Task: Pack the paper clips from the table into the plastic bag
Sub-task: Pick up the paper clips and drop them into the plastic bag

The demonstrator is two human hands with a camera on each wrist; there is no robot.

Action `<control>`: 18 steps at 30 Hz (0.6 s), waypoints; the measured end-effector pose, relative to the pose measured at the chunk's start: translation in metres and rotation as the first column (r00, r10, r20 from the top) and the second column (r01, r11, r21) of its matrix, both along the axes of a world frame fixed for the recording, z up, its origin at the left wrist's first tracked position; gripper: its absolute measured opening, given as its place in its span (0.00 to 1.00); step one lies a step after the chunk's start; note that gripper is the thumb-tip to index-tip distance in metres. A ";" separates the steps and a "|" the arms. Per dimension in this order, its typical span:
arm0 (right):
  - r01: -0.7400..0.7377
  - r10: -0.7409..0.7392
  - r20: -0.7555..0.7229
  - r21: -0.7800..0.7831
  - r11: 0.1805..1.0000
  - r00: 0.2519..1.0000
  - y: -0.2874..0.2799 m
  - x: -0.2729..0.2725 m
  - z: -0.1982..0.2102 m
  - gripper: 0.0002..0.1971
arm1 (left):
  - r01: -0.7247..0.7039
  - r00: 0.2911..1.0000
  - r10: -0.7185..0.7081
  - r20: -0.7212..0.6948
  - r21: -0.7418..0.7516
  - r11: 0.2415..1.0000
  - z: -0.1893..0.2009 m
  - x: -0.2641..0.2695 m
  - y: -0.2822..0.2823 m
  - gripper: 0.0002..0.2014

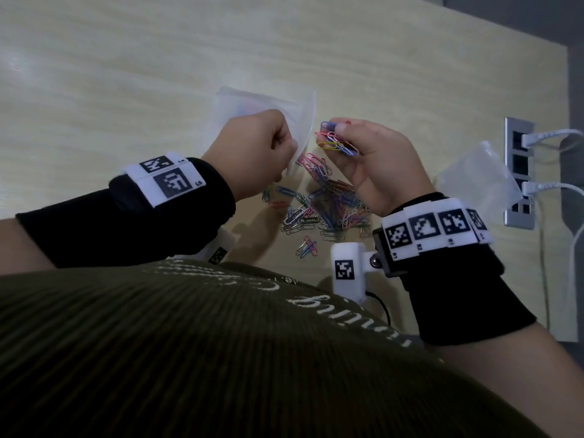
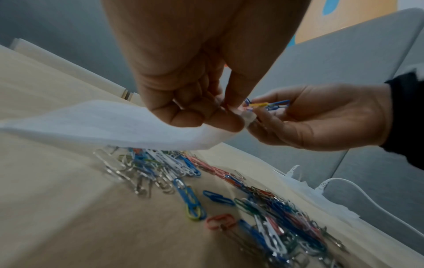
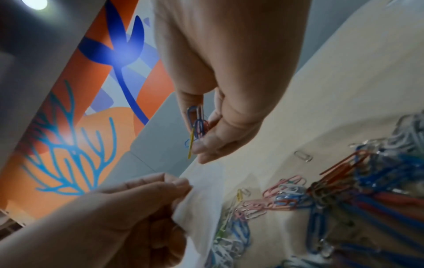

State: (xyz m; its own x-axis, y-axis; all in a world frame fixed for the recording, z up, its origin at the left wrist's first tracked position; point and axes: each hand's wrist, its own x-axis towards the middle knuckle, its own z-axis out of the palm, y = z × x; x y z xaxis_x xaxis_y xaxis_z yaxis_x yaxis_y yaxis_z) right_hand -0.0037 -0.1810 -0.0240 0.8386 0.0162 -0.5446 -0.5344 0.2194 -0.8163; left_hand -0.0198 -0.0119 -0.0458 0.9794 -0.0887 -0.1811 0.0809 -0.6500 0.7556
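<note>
My left hand (image 1: 271,153) pinches the edge of a clear plastic bag (image 1: 252,104) and holds it up above the table; the same bag (image 2: 103,125) shows in the left wrist view, and it (image 3: 206,195) hangs below my fingers in the right wrist view. My right hand (image 1: 363,153) holds a small bunch of coloured paper clips (image 1: 336,140) just right of the bag's edge; the bunch (image 3: 197,127) shows between thumb and fingers. A heap of loose coloured paper clips (image 1: 325,200) lies on the table beneath both hands.
A second clear plastic bag (image 1: 477,175) lies at the right, beside a power strip (image 1: 518,172) with white cables plugged in. The light wooden table (image 1: 158,74) stretches away to the left and far side. My body is close to the near edge.
</note>
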 end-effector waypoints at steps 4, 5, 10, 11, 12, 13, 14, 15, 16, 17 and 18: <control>0.020 0.000 -0.121 0.159 0.987 0.993 0.011 0.000 0.005 0.06 | 0.047 0.999 -0.047 0.022 -0.007 0.999 0.000 -0.001 -0.004 0.06; 0.037 -0.012 -0.151 0.164 0.986 0.989 0.013 0.000 0.006 0.06 | 0.046 0.999 -0.046 0.022 -0.017 0.999 0.000 -0.001 -0.004 0.06; 0.011 0.014 -0.205 0.118 0.993 0.979 0.017 0.001 0.011 0.05 | 0.041 0.998 -0.040 0.038 -0.023 0.999 0.000 -0.001 -0.002 0.06; -0.043 0.065 -0.214 0.108 0.993 0.975 0.017 0.001 0.014 0.05 | 0.038 0.999 -0.037 0.039 -0.022 0.999 -0.001 -0.001 -0.002 0.06; -0.087 0.109 -0.223 0.106 0.991 0.969 0.017 0.000 0.015 0.06 | 0.038 0.998 -0.037 0.041 -0.018 0.999 -0.001 -0.001 -0.002 0.06; -0.110 0.131 -0.226 0.101 0.989 0.965 0.017 0.001 0.016 0.09 | 0.040 0.998 -0.040 0.044 -0.011 0.999 -0.001 -0.001 -0.003 0.06; -0.121 0.136 -0.222 0.083 0.989 0.965 0.016 0.000 0.017 0.13 | 0.043 0.998 -0.043 0.045 -0.004 0.999 -0.001 -0.001 -0.003 0.06; -0.122 0.132 -0.212 0.060 0.991 0.968 0.016 0.000 0.018 0.16 | 0.046 0.998 -0.046 0.044 0.001 0.999 -0.001 -0.002 -0.004 0.06; -0.118 0.122 -0.191 0.033 0.992 0.974 0.016 0.000 0.021 0.16 | 0.050 0.998 -0.050 0.041 0.004 0.999 -0.001 -0.002 -0.004 0.06; -0.120 0.118 -0.157 0.001 0.993 0.980 0.015 0.000 0.022 0.15 | 0.054 0.998 -0.054 0.039 0.007 0.999 -0.001 -0.002 -0.004 0.06; -0.127 0.121 -0.121 -0.043 0.991 0.985 0.013 -0.001 0.023 0.13 | 0.057 0.998 -0.058 0.038 0.013 0.998 0.000 -0.002 -0.004 0.06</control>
